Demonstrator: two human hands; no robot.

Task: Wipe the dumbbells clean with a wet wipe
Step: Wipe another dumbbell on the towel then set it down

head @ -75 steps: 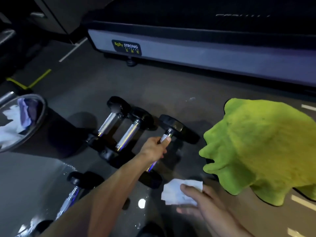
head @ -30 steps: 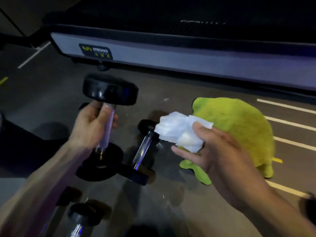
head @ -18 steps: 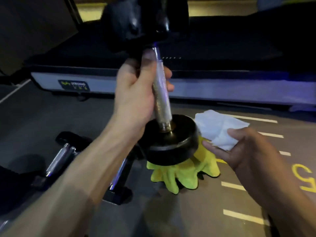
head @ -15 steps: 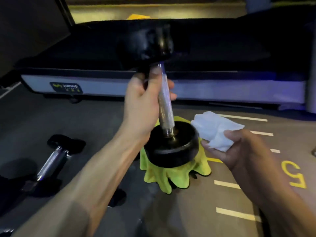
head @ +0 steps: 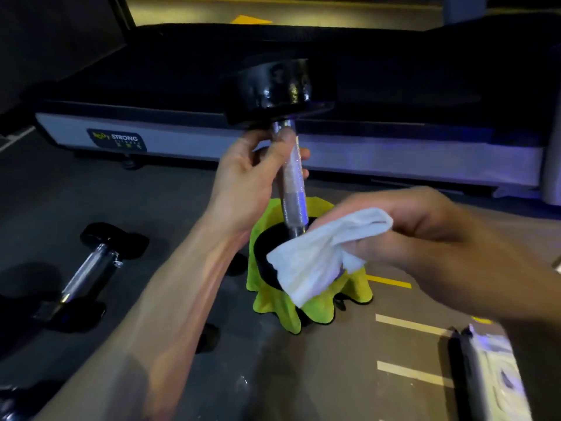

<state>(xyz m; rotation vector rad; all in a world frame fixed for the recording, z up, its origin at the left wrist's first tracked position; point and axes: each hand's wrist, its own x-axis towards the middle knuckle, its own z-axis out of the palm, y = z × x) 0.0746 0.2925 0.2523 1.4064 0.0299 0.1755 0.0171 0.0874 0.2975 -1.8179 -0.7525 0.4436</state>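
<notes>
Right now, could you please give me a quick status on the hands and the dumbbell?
Left hand grips dumbbell upright by its handle. Right hand holds wet wipe against lower head. Nothing in the way.

Landmark: the dumbbell (head: pixel 290 153) you hold upright at mid-view.

- Your left hand (head: pixel 246 180): on the upper handle of the dumbbell, just below its top head, to its left.
- Wet wipe (head: pixel 315 256): draped over the dumbbell's lower head, on its right and near side.
- Your right hand (head: pixel 403 229): right of the dumbbell, holding the wipe.
- Cloth (head: pixel 279 305): on the floor (head: pixel 170 208) beneath and behind the dumbbell's lower head.
- Second dumbbell (head: pixel 88 268): lying on the floor well to the left of the landmark.
- Treadmill (head: pixel 394 147): behind the dumbbell, spanning the view.
- Floor lines (head: pixel 409 326): right of and nearer than the dumbbell.
- Packet (head: pixel 491 375): far right and nearest you; blurred.
</notes>
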